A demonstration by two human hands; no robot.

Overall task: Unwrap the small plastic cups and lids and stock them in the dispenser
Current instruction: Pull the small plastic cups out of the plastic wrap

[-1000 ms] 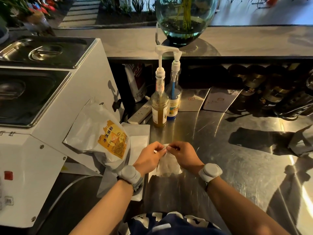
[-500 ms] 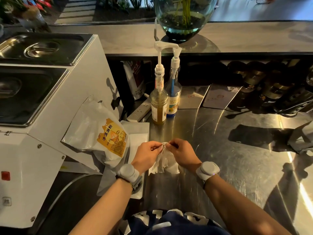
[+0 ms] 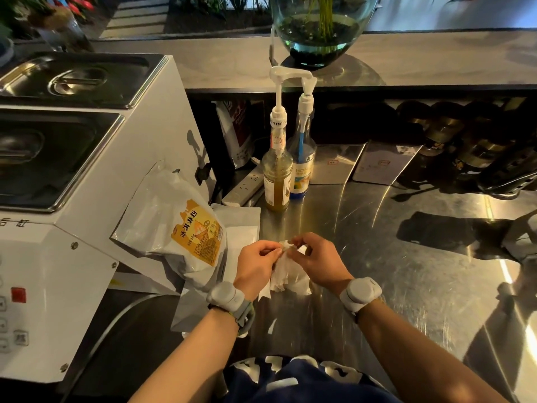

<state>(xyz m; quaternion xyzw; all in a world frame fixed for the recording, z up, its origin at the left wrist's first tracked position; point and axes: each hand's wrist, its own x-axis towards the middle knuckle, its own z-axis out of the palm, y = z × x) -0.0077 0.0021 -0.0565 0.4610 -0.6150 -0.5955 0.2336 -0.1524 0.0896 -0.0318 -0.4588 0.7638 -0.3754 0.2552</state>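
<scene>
Both sets of fingertips pinch the gathered top of a small clear plastic packet (image 3: 286, 273) just below the middle of the frame. The left hand (image 3: 257, 264) holds the twisted neck from the left, thumb and forefinger closed on it; the right hand (image 3: 315, 261) meets it from the right, its fingers curled in on the same knot of film. A second ago the packet lay lower, almost flat on the steel counter (image 3: 392, 257), with the hands bunched tight over it. Now its top is drawn up and the film hangs pale and crumpled between the two wrists. That suggests the seal is being worked loose, though no opening can be made out, and the cups or lids inside are too blurred to tell apart. Unwrapping looks barely begun, and no dispenser can be identified.

Both forearms reach in from the bottom edge, converging, each wrist wearing a grey band, palms turned inward. Left of the hands an orange-labelled powder bag (image 3: 186, 231) leans on a white machine (image 3: 87, 228); two pump syrup bottles (image 3: 277, 181) stand above.
</scene>
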